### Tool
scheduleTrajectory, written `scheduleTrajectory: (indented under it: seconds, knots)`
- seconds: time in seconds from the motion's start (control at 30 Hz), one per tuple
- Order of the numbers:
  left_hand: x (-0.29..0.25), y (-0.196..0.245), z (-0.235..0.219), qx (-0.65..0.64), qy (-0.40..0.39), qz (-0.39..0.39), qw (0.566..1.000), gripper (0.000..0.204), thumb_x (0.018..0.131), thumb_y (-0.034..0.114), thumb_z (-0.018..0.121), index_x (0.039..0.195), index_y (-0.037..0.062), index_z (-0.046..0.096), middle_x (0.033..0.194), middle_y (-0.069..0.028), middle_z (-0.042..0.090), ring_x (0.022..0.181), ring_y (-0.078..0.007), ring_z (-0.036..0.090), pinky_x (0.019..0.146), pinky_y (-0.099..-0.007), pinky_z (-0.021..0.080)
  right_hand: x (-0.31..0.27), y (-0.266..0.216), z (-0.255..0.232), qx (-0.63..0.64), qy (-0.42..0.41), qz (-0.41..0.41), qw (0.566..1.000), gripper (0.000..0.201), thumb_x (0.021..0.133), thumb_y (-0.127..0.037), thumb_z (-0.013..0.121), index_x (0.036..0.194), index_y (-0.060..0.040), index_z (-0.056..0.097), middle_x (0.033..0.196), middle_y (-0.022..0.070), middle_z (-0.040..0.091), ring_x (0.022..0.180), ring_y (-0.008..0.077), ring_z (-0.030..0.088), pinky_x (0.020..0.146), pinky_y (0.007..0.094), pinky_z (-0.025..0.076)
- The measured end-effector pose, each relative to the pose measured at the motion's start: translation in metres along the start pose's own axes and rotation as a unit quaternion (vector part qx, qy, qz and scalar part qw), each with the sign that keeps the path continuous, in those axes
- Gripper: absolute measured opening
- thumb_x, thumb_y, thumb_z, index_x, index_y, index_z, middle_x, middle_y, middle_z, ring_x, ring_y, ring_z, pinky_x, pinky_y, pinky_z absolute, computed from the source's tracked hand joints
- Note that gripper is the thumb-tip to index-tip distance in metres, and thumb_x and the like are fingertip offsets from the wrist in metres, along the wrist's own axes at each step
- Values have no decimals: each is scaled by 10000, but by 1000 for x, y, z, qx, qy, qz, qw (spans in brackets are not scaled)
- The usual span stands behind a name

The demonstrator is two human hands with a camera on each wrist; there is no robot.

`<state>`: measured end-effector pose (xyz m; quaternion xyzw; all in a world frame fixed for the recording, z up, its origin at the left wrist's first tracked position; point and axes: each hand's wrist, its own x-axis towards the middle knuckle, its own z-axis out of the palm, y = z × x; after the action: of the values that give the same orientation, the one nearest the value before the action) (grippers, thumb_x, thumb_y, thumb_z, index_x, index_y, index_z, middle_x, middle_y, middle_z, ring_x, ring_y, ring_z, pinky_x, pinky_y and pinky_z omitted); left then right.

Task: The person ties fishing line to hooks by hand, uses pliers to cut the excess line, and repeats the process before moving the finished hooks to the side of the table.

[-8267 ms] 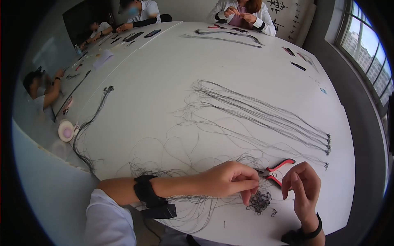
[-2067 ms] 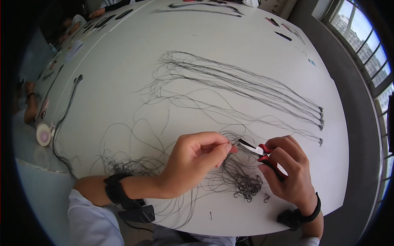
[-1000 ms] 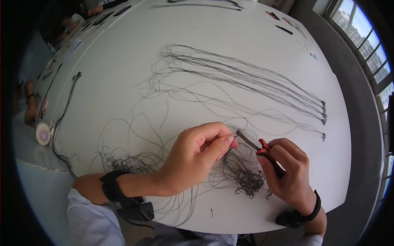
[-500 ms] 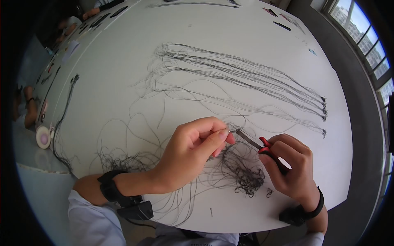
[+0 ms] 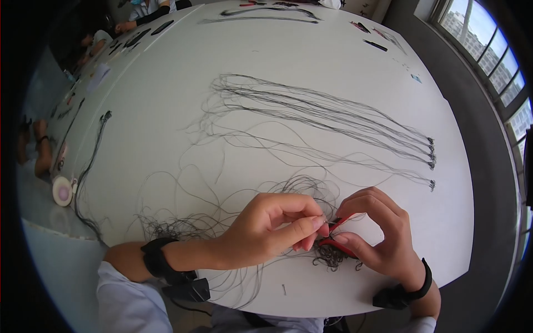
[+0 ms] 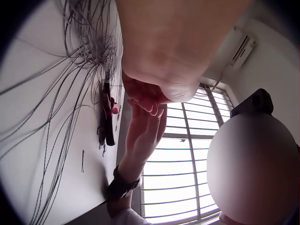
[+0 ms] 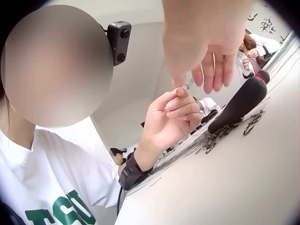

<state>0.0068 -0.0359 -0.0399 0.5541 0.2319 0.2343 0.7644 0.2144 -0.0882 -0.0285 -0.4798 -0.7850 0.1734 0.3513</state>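
Observation:
My left hand (image 5: 275,233) pinches a small thin wire-like piece (image 7: 188,85) between thumb and fingertips; its exact kind I cannot tell. Close beside those fingertips, my right hand (image 5: 393,241) is held with bent, spread fingers and a gap between thumb and index finger. Below it, a pair of red-and-black pliers (image 5: 341,248) lies on the table, out of its grasp; the left wrist view also shows the pliers (image 6: 108,117) on the tabletop. The hands partly cover a heap of dark curled strand ends (image 5: 330,257). Loose thin strands (image 5: 302,183) loop out behind the left hand.
Long dark strand bundles (image 5: 327,117) stretch across the white table (image 5: 183,311), with knotted ends at the right. Another bundle (image 5: 91,158) lies at the left by a round white object (image 5: 63,191). A tiny pin-like piece (image 5: 283,289) lies near the front edge. Other people sit farther back.
My right hand has let go of the pliers, which now lie on the table beneath it. My left hand has come lower and a little to the right.

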Motion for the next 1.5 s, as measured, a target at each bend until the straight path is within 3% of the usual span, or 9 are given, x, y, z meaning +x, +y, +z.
scheduleTrajectory:
  seconds: [0.1,0.3,0.5,0.57,0.77,1.03,1.13,1.33,1.5]
  knots:
    - [0,-1,0,35,-33,-12,999,175,951,101,493,914,-37,594,805,-76,628,698,-97,570,617,-236,464,-5,0,7,126,-10,17,992,152,716,-20,736,821,-32,626,747,67,614,667,203,587,564,300,467]
    - [3,-4,2,44,-19,2,999,203,945,114,515,949,-69,602,851,-127,667,810,-153,652,722,-261,528,0,-5,3,38,-1,-11,999,153,713,61,682,816,-21,604,730,77,601,649,235,572,558,314,457]
    - [11,12,-16,41,202,114,972,267,953,151,463,992,-68,610,877,-173,675,832,-240,678,768,-325,535,-3,-7,-6,-14,45,92,995,102,745,72,649,807,2,607,725,96,629,670,225,636,596,290,491]
    - [12,13,-25,63,208,114,969,266,949,154,467,995,-66,608,879,-173,676,832,-238,678,769,-325,533,-2,-5,-13,22,69,182,981,22,805,24,643,800,33,623,738,98,664,710,191,689,692,253,539]
    - [15,12,-37,80,283,141,945,248,935,174,483,979,-37,606,871,-154,677,859,-239,673,792,-319,516,3,16,-37,76,137,243,957,52,843,3,617,808,32,642,711,83,666,696,164,682,685,263,559]
    - [16,6,-75,-13,301,57,952,206,902,232,523,911,36,585,815,-59,643,824,-198,637,784,-305,490,-5,55,-78,48,122,295,947,73,827,-32,635,808,36,653,697,97,663,656,157,667,641,262,554]
    - [21,4,-75,-37,306,8,951,184,894,218,517,837,50,566,951,-108,648,861,-203,614,801,-352,503,-11,69,-95,44,104,302,946,77,824,-37,635,815,36,660,706,95,665,658,149,658,642,261,545]
    - [21,6,-70,-70,367,59,926,183,920,241,492,953,63,524,1168,-148,588,1134,-243,551,853,-386,497,-25,88,-116,15,48,330,943,76,814,-38,630,819,31,663,699,90,662,644,150,651,645,263,543]
    - [19,6,-71,-54,364,35,929,225,915,241,503,992,35,546,1045,-116,605,994,-225,597,779,-377,519,-14,90,-96,-16,59,345,937,87,826,-50,623,804,29,651,698,87,657,637,140,638,618,258,524]
